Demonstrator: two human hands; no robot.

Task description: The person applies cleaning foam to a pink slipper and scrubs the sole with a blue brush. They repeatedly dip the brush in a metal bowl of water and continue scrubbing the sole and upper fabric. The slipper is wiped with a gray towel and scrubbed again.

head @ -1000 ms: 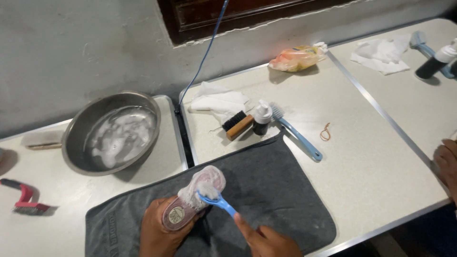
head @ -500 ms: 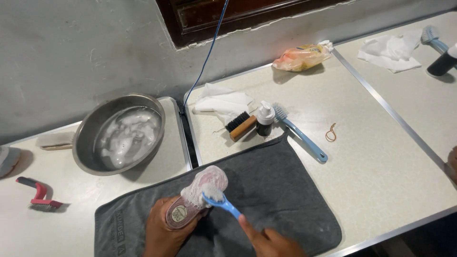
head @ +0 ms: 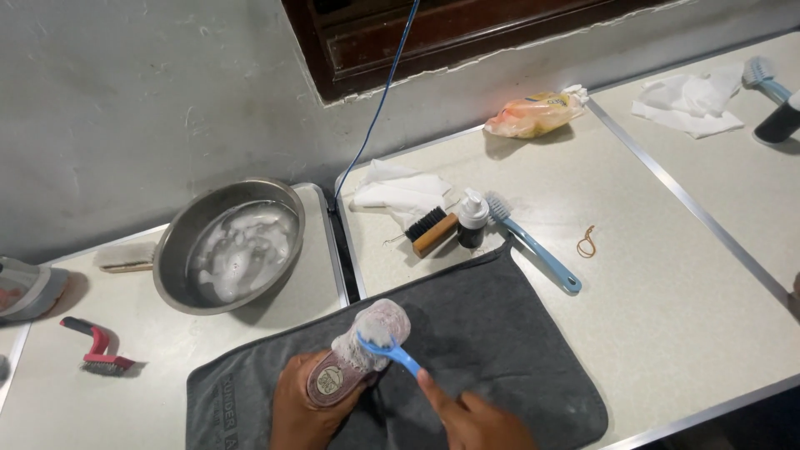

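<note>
My left hand (head: 304, 412) grips a small pinkish shoe (head: 362, 350), sole up and covered in white foam, over a dark grey towel (head: 492, 350). In my right hand (head: 471, 417) is a small blue brush (head: 390, 350); its head rests on the foamy sole near the shoe's toe. Both hands are at the bottom edge of the view, partly cut off.
A steel bowl of soapy water (head: 229, 246) stands at the left. Behind the towel lie a white cloth (head: 392, 187), a black-bristled wooden brush (head: 432, 229), a small pump bottle (head: 472, 218), a long blue brush (head: 533, 246) and a rubber band (head: 587, 243). A red brush (head: 96, 346) lies far left.
The view has shifted, so everything sits further right and lower. The blue brush has moved slightly along the foamy sole. The person's hand at the right edge has almost left the view.
</note>
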